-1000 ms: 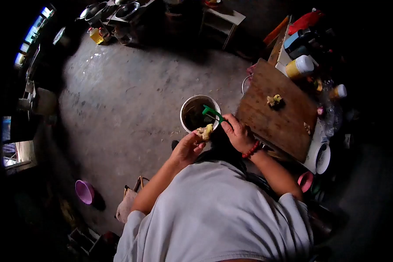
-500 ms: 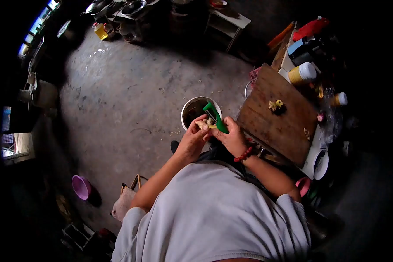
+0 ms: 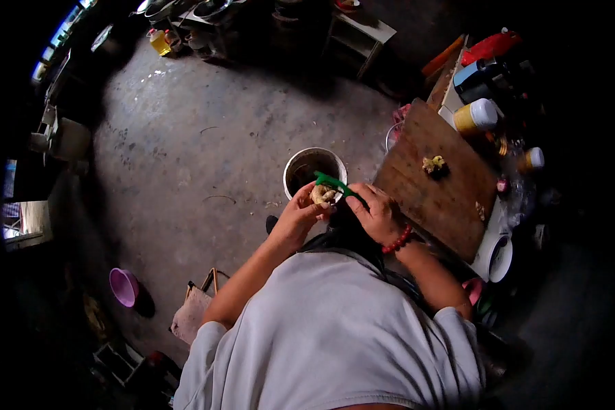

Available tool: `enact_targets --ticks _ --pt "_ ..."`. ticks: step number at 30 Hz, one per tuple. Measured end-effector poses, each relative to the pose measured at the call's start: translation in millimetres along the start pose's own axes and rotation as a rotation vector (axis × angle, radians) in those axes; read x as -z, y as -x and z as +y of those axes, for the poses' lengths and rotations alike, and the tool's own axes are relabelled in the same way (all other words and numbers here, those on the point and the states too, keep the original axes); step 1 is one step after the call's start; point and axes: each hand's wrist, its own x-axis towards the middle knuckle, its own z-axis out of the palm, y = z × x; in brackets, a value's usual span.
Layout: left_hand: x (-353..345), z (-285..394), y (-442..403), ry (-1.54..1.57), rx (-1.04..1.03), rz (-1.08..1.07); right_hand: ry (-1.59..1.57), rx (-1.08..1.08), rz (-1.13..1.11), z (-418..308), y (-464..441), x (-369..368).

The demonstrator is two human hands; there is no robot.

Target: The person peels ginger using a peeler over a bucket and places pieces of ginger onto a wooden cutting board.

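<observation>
My left hand [image 3: 301, 217] is closed around a knobbly pale piece of ginger root [image 3: 323, 194], held over the near rim of a white bucket [image 3: 288, 168]. In my right hand [image 3: 379, 213], which wears a red bead bracelet, is the handle of a green peeler [image 3: 335, 182]. Its head lies across the top of the ginger, at or close to its surface; I cannot tell whether the blade touches. The bucket's inside is dark, and what lies in it is hard to make out.
Right of my hands stands a wooden board [image 3: 430, 212] with another yellowish ginger piece [image 3: 432, 164] on it. Beyond it are a white-lidded jar [image 3: 477, 116] and a white cup [image 3: 501, 258]. A purple basin [image 3: 124, 287] sits on the concrete floor at left.
My right hand has shifted right and turned, so the peeler now lies flatter across the ginger. The ginger has turned in my left hand and shows more of its knobs.
</observation>
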Motion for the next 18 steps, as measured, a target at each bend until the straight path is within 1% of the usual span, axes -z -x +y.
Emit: enact_targets --ticks 1,3,4,6,7,8,9,12,13,15,16,18 --pt "2 -2 0 -0.001 0.004 -0.002 0.0 -0.004 0.003 -10 -2 5" --pt "10 -5 -4 -0.079 0.045 -0.064 0.066 -0.049 -0.121 -32 -9 15" --pt "12 -6 -3 -0.082 0.045 -0.065 0.065 -0.048 -0.119 -32 -9 14" --pt "15 -8 0 0.022 0.093 -0.035 0.123 0.092 -0.108 -29 -6 10" --pt "15 -7 2 0.021 0.093 -0.034 0.122 0.093 -0.109 -18 0 4" --pt "15 -8 4 0.026 0.136 -0.03 0.217 0.179 -0.116 0 9 -5" --pt "15 -8 6 0.03 0.18 -0.027 0.314 0.264 -0.122 4 12 -8" --pt "9 -6 11 -0.065 0.194 -0.02 0.285 0.297 -0.136 7 16 -7" --pt "8 -5 13 -0.069 0.196 -0.021 0.284 0.296 -0.132 -3 12 -3" --pt "7 -4 15 -0.04 0.185 -0.005 0.319 0.178 -0.133 -24 3 6" --pt "3 -3 17 -0.041 0.185 -0.007 0.32 0.178 -0.131 -12 6 4" --pt "-8 2 21 0.042 0.199 0.012 0.517 0.134 -0.081 32 17 -3"
